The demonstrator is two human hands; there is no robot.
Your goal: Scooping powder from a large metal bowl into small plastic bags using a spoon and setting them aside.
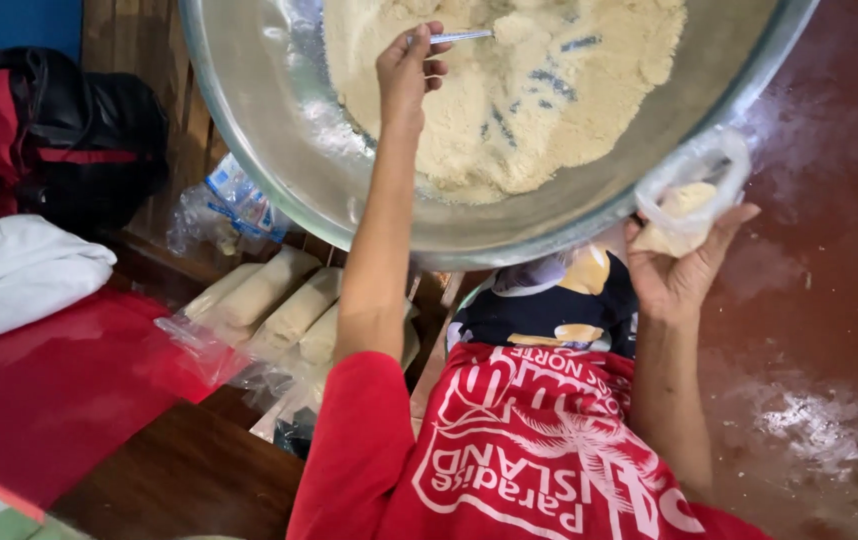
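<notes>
A large metal bowl holds a heap of pale yellow flour-like meal. My left hand reaches into the bowl and grips a metal spoon whose tip lies in the meal. My right hand is under the bowl's right rim and holds a small clear plastic bag with some of the meal inside it. The bag's mouth is open and points toward the rim.
Several filled, rolled clear bags of meal lie on a wooden table below the bowl. At left are a red cloth, a folded white cloth, a black and red bag and crumpled clear plastic. Dusty red floor at right.
</notes>
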